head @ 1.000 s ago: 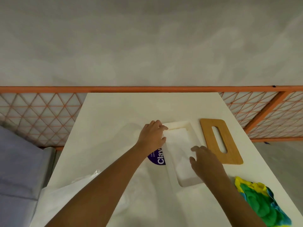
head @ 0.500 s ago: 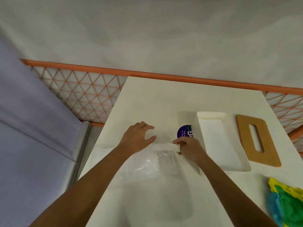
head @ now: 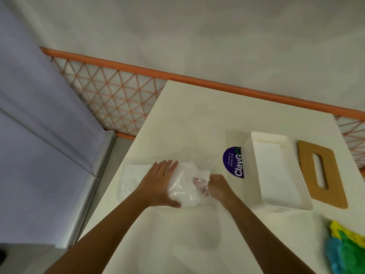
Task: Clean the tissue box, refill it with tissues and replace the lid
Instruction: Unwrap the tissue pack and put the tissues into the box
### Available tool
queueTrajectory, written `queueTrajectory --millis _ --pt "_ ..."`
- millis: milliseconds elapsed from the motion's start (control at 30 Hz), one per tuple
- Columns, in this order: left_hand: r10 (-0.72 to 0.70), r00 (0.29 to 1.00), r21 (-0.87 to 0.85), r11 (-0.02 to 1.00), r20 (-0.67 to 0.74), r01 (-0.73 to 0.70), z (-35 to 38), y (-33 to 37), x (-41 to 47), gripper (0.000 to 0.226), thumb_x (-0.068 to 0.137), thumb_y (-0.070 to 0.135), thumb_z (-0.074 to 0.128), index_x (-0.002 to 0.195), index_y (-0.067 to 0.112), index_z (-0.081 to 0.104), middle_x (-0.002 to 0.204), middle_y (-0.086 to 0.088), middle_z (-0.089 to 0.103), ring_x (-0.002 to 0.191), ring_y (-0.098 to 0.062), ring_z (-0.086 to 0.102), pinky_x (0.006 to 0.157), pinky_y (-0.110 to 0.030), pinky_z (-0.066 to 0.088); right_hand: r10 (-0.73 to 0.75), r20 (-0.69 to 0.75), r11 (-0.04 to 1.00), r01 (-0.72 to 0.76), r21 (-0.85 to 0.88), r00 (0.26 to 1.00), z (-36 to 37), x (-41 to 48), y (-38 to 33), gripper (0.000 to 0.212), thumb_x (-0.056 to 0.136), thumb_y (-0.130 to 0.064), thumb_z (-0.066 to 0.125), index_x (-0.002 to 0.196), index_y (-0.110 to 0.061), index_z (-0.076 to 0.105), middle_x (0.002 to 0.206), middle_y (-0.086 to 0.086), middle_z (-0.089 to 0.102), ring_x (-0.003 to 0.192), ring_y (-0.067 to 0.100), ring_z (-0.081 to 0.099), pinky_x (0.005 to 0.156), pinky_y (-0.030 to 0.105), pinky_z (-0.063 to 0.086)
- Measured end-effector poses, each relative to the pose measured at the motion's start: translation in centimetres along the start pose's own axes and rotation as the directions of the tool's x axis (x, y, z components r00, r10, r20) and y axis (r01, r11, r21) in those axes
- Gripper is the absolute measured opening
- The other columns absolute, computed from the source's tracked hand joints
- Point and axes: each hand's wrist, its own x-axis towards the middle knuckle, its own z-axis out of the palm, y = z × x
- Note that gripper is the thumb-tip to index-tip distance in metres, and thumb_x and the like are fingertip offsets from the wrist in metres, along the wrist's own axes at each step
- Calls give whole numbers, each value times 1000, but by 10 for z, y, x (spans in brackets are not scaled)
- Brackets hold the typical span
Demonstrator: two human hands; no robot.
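tissue pack [head: 182, 187]: likely soft, light, slippery; best held at ends
left hand [head: 158, 184]: fingers flat on it
right hand [head: 218, 185]: its end pinched

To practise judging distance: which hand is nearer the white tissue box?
Right. The right hand grips the plastic wrapper just left of the tissue box, not touching it; the left hand presses the wrapper's far side, farther left.

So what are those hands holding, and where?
A clear plastic wrapper. The right hand grips its right end; the left hand presses flat against its left side.
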Motion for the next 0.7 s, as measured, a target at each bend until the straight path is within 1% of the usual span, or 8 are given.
queueTrajectory --millis 100,200,300,367,433,500,600,700 --pt "4 999 1 1000 -54 -3 6 0 2 121 62 72 66 150 19 1 158 -1 8 146 -20 6 119 -35 -1 -33 -22 999 33 -2 999 8 -3 -3 25 88 -18 58 93 5 66 76 9 62 73 19 53 54 22 38" --pt "15 996 -9 1000 -84 -15 8 0 3 120 61 71 67 150 19 6 157 0 14 145 -21 12 120 -37 4 -40 -24 999 40 -20 999 13 -4 -5 30 85 -25 65 97 3 66 85 12 65 75 18 54 55 20 39" --pt "16 995 -23 1000 -97 -19 10 -1 4 120 60 71 68 150 19 8 156 0 16 144 -20 14 119 -36 4 -11 8 1000 11 4 1000 15 -2 -8 34 83 -29 67 96 3 66 82 7 60 77 19 54 66 25 42" --pt "17 995 -30 999 -97 -20 11 -2 4 119 60 71 68 150 20 8 156 0 16 144 -20 15 118 -35 4 9 35 1000 -9 20 999 15 -2 -11 29 83 -30 67 93 -3 66 80 5 59 79 20 54 70 25 41" --pt "19 995 -37 999 -99 -23 10 -2 4 118 61 71 68 150 20 9 156 0 16 144 -20 15 118 -35 4 30 47 998 -32 46 998 16 -4 -16 22 84 -29 66 91 -8 63 74 0 56 80 20 53 68 24 41" --pt "21 995 -47 999 -101 -26 9 -2 4 118 61 70 68 149 20 9 156 0 17 144 -21 16 118 -36 5 50 67 993 -56 100 996 18 -4 -19 17 85 -25 65 93 -9 62 71 -2 54 80 19 53 58 21 42" --pt "19 995 -32 999 -100 -23 8 -3 4 117 62 71 67 150 19 8 156 1 15 144 -20 15 119 -35 6 54 82 981 -68 181 995 16 -6 -21 25 85 -22 66 105 -7 64 74 -3 57 75 16 55 55 17 42" --pt "15 995 -20 1000 -99 -17 5 -4 4 117 63 72 65 150 20 6 156 2 14 143 -19 15 119 -35 7 18 78 976 -35 214 997 10 -6 -23 25 81 -26 71 101 -12 67 70 -7 58 64 6 53 53 16 41"
